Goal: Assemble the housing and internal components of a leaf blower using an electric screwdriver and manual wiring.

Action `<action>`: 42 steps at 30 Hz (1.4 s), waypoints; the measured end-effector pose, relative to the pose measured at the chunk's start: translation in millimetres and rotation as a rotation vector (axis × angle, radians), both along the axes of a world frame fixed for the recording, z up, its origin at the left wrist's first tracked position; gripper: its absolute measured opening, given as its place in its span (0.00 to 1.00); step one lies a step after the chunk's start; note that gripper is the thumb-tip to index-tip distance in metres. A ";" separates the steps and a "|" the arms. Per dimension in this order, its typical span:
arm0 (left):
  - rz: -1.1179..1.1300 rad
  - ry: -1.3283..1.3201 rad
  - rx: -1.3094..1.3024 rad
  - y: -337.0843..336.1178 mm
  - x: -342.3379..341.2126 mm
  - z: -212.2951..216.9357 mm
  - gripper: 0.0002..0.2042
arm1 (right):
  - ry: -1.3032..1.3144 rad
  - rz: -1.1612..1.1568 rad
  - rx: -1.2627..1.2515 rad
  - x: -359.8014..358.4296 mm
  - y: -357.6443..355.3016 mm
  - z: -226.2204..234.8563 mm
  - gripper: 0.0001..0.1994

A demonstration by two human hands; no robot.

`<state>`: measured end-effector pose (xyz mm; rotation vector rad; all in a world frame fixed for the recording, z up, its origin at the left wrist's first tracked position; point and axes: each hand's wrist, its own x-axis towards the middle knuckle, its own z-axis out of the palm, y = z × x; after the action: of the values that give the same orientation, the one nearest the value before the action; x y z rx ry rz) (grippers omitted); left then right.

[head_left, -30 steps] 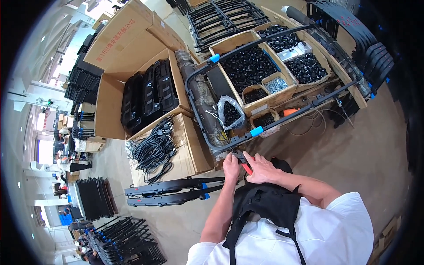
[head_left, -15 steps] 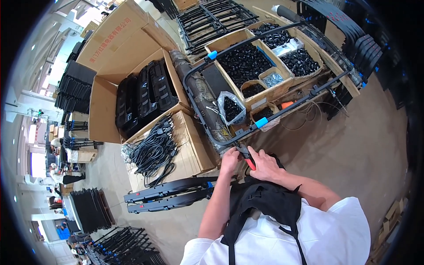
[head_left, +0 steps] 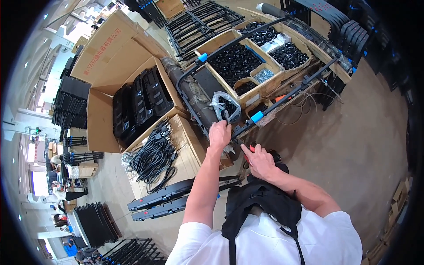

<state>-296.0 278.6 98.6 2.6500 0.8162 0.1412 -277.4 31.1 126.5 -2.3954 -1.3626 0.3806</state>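
A black tubular frame (head_left: 287, 96) with blue tape bands lies across the workbench, its near corner in front of me. My left hand (head_left: 220, 133) is at that corner, fingers pinched together near a clear plastic bag (head_left: 228, 108) of small black parts. Something dark shows at its fingertips, too small to make out. Just right of it, below the frame, my right hand (head_left: 260, 161) is closed around red-handled pliers (head_left: 253, 146). Its index finger points along the tool, and most of the pliers is hidden by the hand.
Wooden trays (head_left: 247, 92) of black caps and screws stand on the bench. To the left are an open carton (head_left: 99, 115) of black panels and a bundle of black cables (head_left: 152, 152) on a box. Two long black bars (head_left: 161, 195) jut out below it. Stacked frames (head_left: 201, 28) lie beyond.
My left hand has moved up and left, away from the pliers toward the plastic bag. The right hand still grips the pliers, now turned and drawn slightly apart from it. The view has shifted slightly.
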 end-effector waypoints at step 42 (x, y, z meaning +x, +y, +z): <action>0.284 0.013 -0.138 -4.6 11.8 -16.0 0.19 | 0.761 -0.140 -0.194 27.8 20.5 -48.0 0.43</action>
<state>-284.3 274.0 82.6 2.3982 1.1611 0.1347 -249.6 51.6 78.5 -2.1003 -0.8277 1.2686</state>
